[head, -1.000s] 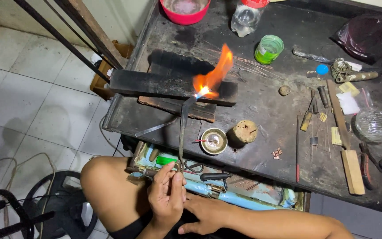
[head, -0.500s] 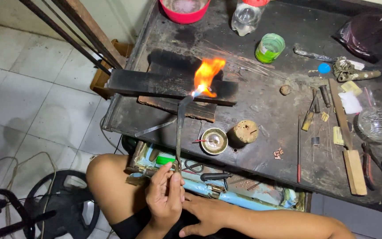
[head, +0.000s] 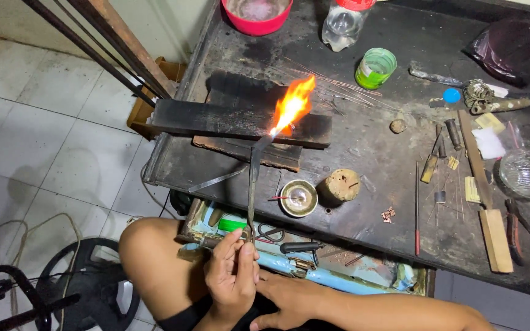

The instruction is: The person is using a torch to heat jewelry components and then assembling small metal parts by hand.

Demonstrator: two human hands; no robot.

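My left hand (head: 233, 276) grips the lower end of a thin metal torch (head: 253, 184) that reaches up onto the dark workbench (head: 363, 202). An orange flame (head: 292, 107) burns at its tip, over a long black slab (head: 216, 117) lying on a charred block (head: 249, 153). My right hand (head: 286, 301) lies flat on my lap just right of the left hand, holding nothing. My bare knee (head: 154, 251) is below the bench edge. An open drawer (head: 338, 270) with pliers and small tools sits in front of my hands.
A small metal dish (head: 298, 198) and a cork-like stump (head: 341, 184) stand right of the torch. Behind are a red bowl (head: 257, 13), plastic bottle (head: 342, 26) and green cup (head: 375, 68). Files, wooden sticks and a glass bowl (head: 526, 173) lie right. A fan (head: 62, 288) sits on the tiled floor.
The flame has flickered, leaning right, then squat, now a tall tongue leaning right again. Both hands stay nearly where they were.
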